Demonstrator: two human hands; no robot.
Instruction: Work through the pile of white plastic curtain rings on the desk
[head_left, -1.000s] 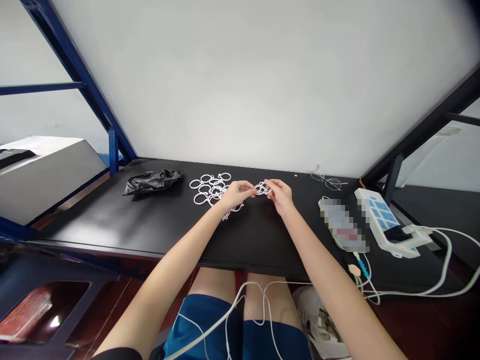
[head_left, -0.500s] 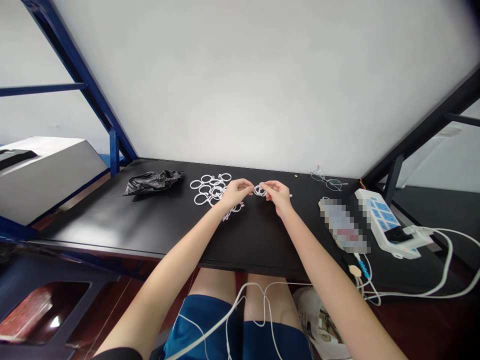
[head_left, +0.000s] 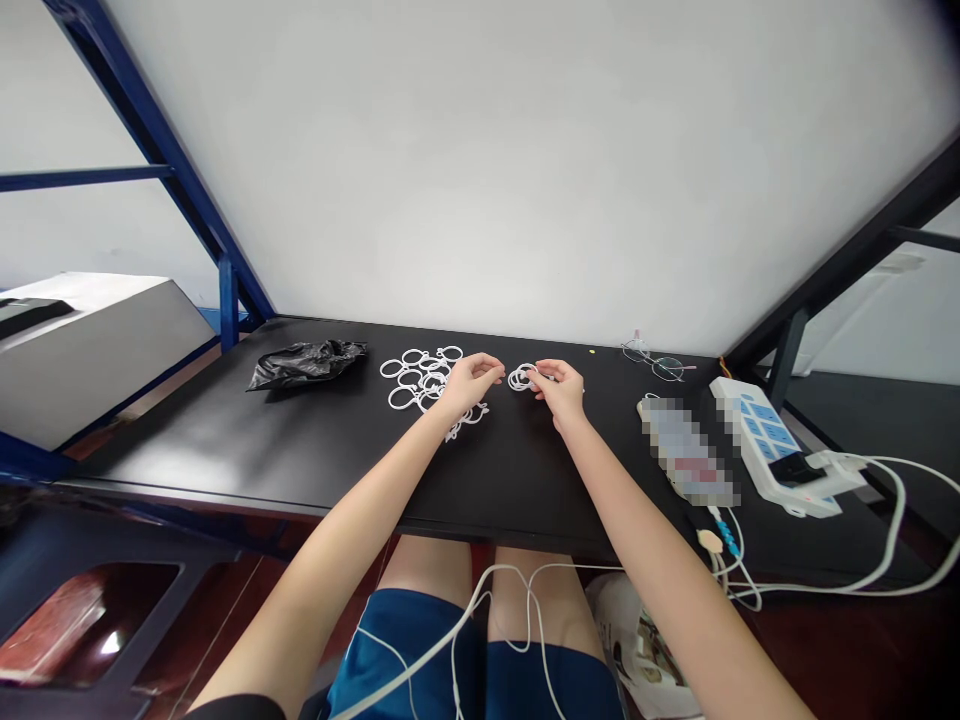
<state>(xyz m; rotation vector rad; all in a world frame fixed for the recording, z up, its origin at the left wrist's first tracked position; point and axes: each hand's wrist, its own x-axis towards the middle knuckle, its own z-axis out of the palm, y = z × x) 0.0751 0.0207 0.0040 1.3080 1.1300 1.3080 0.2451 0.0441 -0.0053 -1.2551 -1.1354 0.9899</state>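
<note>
Several white rings [head_left: 514, 378] sit bunched over the counter's [head_left: 337, 460] far middle, pinched in the right hand's [head_left: 561, 388] fingers. Just left of them, the left hand [head_left: 472, 382] is curled; whether its thumb and fingers meet, I cannot tell. More loose rings [head_left: 435, 381] lie heaped farther left, so only part appears gathered, much remaining.

Things on a black table [head_left: 300, 455]

A crumpled black bag [head_left: 307, 364] lies on the left, with white rings [head_left: 434, 382] heaped near it. On the right — glasses [head_left: 666, 369] at the back, then a phone [head_left: 687, 455] beside a white power strip [head_left: 766, 440].
</note>
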